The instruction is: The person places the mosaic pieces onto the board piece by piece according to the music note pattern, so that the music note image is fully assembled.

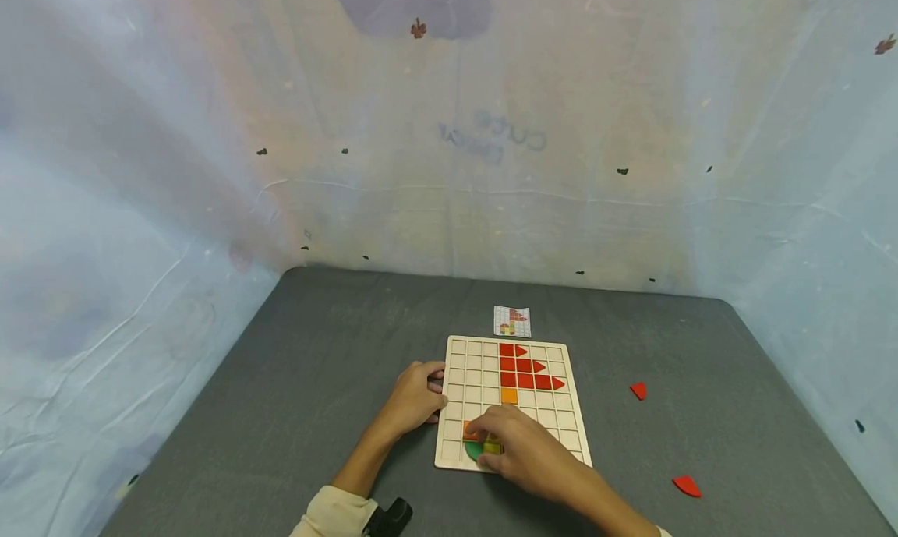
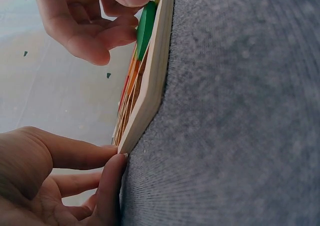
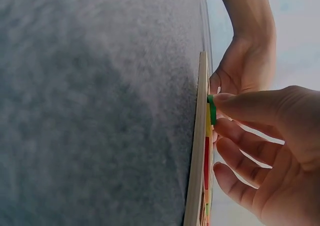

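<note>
A square wooden grid board (image 1: 473, 385) lies on the grey surface. My left hand (image 1: 414, 397) grips its left edge; the thumb and a finger pinch the edge in the left wrist view. Over the near part of the board, my right hand (image 1: 522, 451) pinches a green curved piece (image 3: 212, 109) between thumb and index finger. That green piece stands tilted above the grid in the left wrist view. Beside it are a yellow piece (image 1: 493, 448) and an orange piece (image 1: 468, 428), partly hidden by my fingers. Red squares (image 1: 525, 380) and red triangles (image 1: 557, 383) fill cells farther back, above an orange square (image 1: 508, 396).
A small printed pattern card (image 1: 512, 321) lies just beyond the board. Two loose red pieces, one farther back (image 1: 638, 390) and one nearer (image 1: 687, 486), lie to the right. Pale patterned sheeting (image 1: 449, 225) surrounds the grey surface at the back and sides.
</note>
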### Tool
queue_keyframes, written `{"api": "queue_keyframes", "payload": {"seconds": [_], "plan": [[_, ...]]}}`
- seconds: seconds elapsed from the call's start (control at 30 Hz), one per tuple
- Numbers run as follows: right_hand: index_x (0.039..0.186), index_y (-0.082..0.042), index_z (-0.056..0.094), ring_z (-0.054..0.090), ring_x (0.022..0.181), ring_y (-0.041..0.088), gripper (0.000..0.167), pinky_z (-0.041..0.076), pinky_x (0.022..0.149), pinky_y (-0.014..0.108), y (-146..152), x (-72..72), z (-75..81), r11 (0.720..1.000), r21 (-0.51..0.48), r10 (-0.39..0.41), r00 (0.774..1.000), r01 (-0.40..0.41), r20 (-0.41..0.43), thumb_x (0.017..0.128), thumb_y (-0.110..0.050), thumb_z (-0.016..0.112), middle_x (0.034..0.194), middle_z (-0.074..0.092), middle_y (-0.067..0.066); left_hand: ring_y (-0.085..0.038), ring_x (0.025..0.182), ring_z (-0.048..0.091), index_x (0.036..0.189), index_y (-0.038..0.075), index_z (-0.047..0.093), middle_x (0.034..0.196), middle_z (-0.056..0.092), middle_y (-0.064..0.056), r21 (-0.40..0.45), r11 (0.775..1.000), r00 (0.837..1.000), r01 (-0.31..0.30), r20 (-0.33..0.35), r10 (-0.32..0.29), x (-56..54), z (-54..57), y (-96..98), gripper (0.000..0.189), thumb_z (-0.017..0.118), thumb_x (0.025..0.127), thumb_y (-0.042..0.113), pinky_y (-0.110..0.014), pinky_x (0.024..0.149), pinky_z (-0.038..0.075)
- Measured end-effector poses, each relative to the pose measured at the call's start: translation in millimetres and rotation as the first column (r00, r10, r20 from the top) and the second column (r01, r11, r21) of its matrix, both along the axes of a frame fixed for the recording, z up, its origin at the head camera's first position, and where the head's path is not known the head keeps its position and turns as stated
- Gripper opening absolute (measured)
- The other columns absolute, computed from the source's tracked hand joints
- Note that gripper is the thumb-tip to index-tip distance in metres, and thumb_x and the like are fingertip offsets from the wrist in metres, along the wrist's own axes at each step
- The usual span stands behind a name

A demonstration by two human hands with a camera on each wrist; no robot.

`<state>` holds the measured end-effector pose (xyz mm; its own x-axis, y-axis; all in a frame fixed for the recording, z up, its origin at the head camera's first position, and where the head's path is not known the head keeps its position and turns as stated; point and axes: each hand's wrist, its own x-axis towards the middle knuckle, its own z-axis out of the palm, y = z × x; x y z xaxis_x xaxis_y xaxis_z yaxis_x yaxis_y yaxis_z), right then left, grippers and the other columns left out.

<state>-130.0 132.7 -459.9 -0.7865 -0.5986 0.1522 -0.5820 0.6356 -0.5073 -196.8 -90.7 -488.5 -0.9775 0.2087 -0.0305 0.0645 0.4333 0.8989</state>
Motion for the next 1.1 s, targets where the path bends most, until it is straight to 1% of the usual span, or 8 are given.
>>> {"api": "queue_keyframes", "payload": {"seconds": [0.13, 0.37, 0.5, 0.67, 0.83, 0.93, 1.03, 1.1], "plan": [[0.113, -0.017, 0.077, 0.06, 0.103, 0.007, 0.028, 0.056, 0.092, 0.031, -2.0, -1.1, -0.7, 1.0, -0.006, 0.001, 1.0, -0.001, 0.018, 0.087, -0.011, 0.087, 0.107, 0.07, -0.011, -0.023, 0.098, 0.063, 0.142, -0.008, 0.06, 0.121, 0.059, -0.016, -0.004, 1.0, 1.0, 0.001, -0.001, -0.001, -0.2, -0.1, -0.6, 0.061, 0.071, 0.082, -0.004, -0.031, 0.055, 0.062], [0.112, -0.017, 0.078, 0.059, 0.1, 0.005, 0.026, 0.056, 0.09, 0.03, -3.4, -3.8, -1.7, 1.0, 0.027, -0.006, 0.999, 0.005, 0.037, 0.088, -0.012, 0.086, 0.102, 0.069, -0.013, -0.023, 0.099, 0.063, 0.142, -0.009, 0.059, 0.122, 0.059, -0.017, 0.001, 1.0, 1.0, 0.013, -0.003, -0.013, -0.1, 0.3, -0.8, 0.062, 0.071, 0.082, -0.005, -0.032, 0.055, 0.062], [0.112, -0.018, 0.078, 0.058, 0.099, 0.005, 0.027, 0.055, 0.089, 0.029, -3.0, -4.5, -0.6, 1.0, 0.03, -0.003, 0.999, 0.002, 0.051, 0.088, -0.012, 0.086, 0.102, 0.069, -0.014, -0.024, 0.099, 0.063, 0.142, -0.008, 0.06, 0.122, 0.059, -0.017, 0.0, 1.0, 1.0, 0.008, 0.003, -0.008, 0.2, 0.7, -1.0, 0.061, 0.071, 0.082, -0.005, -0.032, 0.055, 0.062], [0.113, -0.016, 0.077, 0.06, 0.102, 0.007, 0.028, 0.056, 0.09, 0.03, 1.0, -1.9, 2.0, 1.0, -0.003, -0.01, 0.999, 0.01, 0.032, 0.087, -0.011, 0.086, 0.106, 0.07, -0.01, -0.024, 0.098, 0.063, 0.142, -0.008, 0.06, 0.122, 0.06, -0.017, 0.001, 1.0, 1.0, 0.001, 0.009, -0.001, 1.1, 1.0, -0.8, 0.062, 0.07, 0.082, -0.005, -0.032, 0.055, 0.062], [0.115, -0.013, 0.077, 0.06, 0.097, 0.01, 0.028, 0.057, 0.084, 0.029, 11.0, -1.5, 6.5, 0.998, -0.04, -0.049, 0.998, 0.051, 0.041, 0.089, -0.01, 0.085, 0.107, 0.07, -0.006, -0.023, 0.096, 0.062, 0.142, -0.008, 0.06, 0.121, 0.06, -0.017, 0.0, 1.0, 1.0, -0.007, 0.004, 0.007, 1.3, 1.5, 0.2, 0.061, 0.07, 0.081, -0.006, -0.032, 0.054, 0.062], [0.115, -0.014, 0.077, 0.061, 0.096, 0.011, 0.027, 0.057, 0.085, 0.031, 19.0, -3.1, 7.8, 0.996, -0.043, -0.082, 0.996, 0.083, 0.034, 0.089, -0.01, 0.084, 0.105, 0.071, -0.007, -0.023, 0.096, 0.062, 0.142, -0.008, 0.06, 0.121, 0.06, -0.017, -0.007, 1.0, 1.0, -0.011, -0.001, 0.011, 1.2, 1.3, 0.7, 0.061, 0.071, 0.082, -0.007, -0.032, 0.053, 0.062], [0.116, -0.013, 0.077, 0.063, 0.098, 0.012, 0.027, 0.058, 0.087, 0.033, 28.2, -4.8, 7.7, 0.992, -0.049, -0.118, 0.993, 0.12, 0.027, 0.09, -0.011, 0.084, 0.107, 0.072, -0.007, -0.023, 0.096, 0.061, 0.142, -0.009, 0.06, 0.121, 0.06, -0.017, -0.006, 1.0, 1.0, -0.011, -0.001, 0.011, 1.2, 1.1, 0.9, 0.062, 0.071, 0.082, -0.007, -0.032, 0.053, 0.062], [0.117, -0.013, 0.077, 0.063, 0.097, 0.012, 0.027, 0.058, 0.086, 0.033, 35.2, -5.3, 7.1, 0.987, -0.065, -0.143, 0.989, 0.145, 0.036, 0.09, -0.012, 0.084, 0.108, 0.073, -0.007, -0.023, 0.096, 0.061, 0.143, -0.008, 0.06, 0.121, 0.059, -0.017, -0.005, 1.0, 1.0, -0.012, 0.004, 0.012, 1.3, 1.0, 0.8, 0.062, 0.071, 0.082, -0.007, -0.032, 0.054, 0.062]]}}
